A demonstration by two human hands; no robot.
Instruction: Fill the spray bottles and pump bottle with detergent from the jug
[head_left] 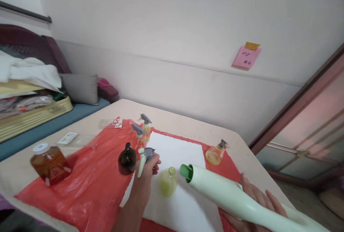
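Note:
My left hand (148, 169) is closed on a spray trigger head (146, 156), grey and pale green, lifted off any bottle. Just right of that hand, a yellow-green glass bottle (168, 182) with an uncapped neck stands on a white sheet (185, 153). My right hand (259, 198) grips a long pale green tubular device (225, 190) from behind. Its darker green open end points left, near the bottle's neck but apart from it. A dark round bottle (128, 158) with a black top stands left of my left hand.
Two spray bottles (139, 135) stand behind my left hand, and another spray bottle (215, 154) is at the right. A jar of amber liquid (51, 164) sits on red plastic (88, 178) at left. Clear packaging (110, 123) lies farther back. A pink note (246, 57) hangs on the wall.

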